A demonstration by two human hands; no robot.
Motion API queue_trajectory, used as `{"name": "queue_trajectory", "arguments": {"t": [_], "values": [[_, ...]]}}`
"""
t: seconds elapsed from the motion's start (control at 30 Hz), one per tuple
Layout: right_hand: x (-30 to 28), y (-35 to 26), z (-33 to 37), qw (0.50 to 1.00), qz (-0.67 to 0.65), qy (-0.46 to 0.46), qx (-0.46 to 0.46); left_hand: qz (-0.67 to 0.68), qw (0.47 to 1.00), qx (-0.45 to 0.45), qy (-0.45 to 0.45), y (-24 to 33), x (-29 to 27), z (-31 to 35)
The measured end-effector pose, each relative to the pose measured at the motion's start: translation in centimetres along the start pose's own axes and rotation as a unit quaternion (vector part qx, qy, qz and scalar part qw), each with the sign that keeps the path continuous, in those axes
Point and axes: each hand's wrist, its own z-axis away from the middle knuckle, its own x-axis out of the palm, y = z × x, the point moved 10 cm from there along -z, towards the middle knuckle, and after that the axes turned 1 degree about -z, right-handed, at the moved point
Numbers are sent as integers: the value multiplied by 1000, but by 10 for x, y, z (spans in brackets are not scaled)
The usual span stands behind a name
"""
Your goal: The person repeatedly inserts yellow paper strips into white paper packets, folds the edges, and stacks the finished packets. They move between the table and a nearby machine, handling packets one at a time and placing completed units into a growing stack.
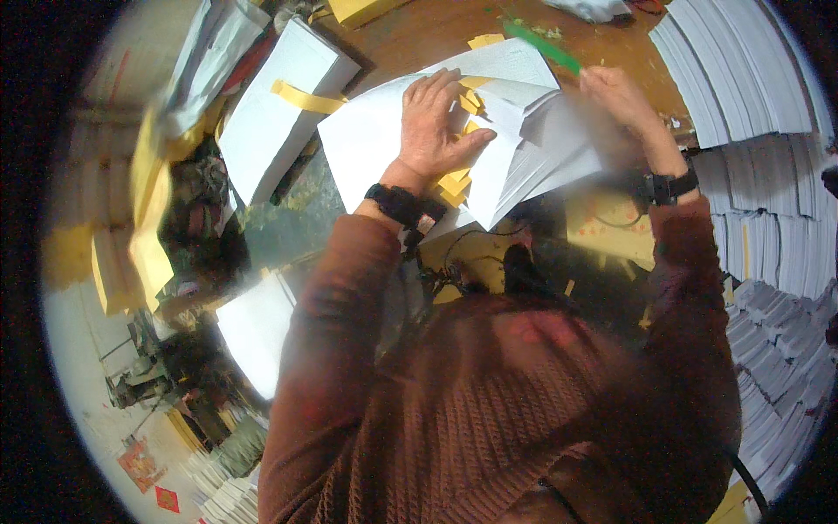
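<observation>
My left hand (434,127) lies with its fingers stretched out on a stack of white paper sheets (362,131) at the table's front edge. Several small yellow paper slips (455,185) show around its thumb and along the sheets. To the right, the sheets curl up and fan apart at their near edges. My right hand (618,98) is closed around one end of a long, flat green strip (543,47), which slants up and left over the far right corner of the sheets. The strip's exact kind is unclear.
Left of the sheets rests a white paper stack (278,109) with a yellow band (305,98) across it. Tall paper piles (729,70) line the right side. Yellow sheets (150,218) hang at the left. The brown tabletop (436,31) stretches behind.
</observation>
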Motion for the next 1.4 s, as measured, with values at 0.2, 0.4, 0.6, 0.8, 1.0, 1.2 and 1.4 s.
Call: {"name": "queue_trajectory", "arguments": {"t": [0.2, 0.4, 0.6, 0.8, 1.0, 1.2, 1.4], "values": [[48, 107, 126, 906, -54, -344, 241, 4, 1000, 28, 3, 5, -3, -1], [143, 38, 143, 938, -146, -315, 17, 32, 999, 16, 7, 2, -3, 2], [343, -96, 150, 906, -178, -384, 29, 64, 998, -17, 18, -2, -6, 4], [296, -111, 162, 878, -36, -464, -109, 37, 999, 13, -8, 4, -5, 0], [73, -92, 101, 959, -220, -179, 10, 23, 998, 53, -6, 8, -5, 1], [34, -175, 46, 950, 67, 119, -281, 81, 997, -11, -5, -3, -4, 3], [91, -188, 60, 929, 139, 71, -336, 74, 996, 41, 16, 5, -9, 2]]}}
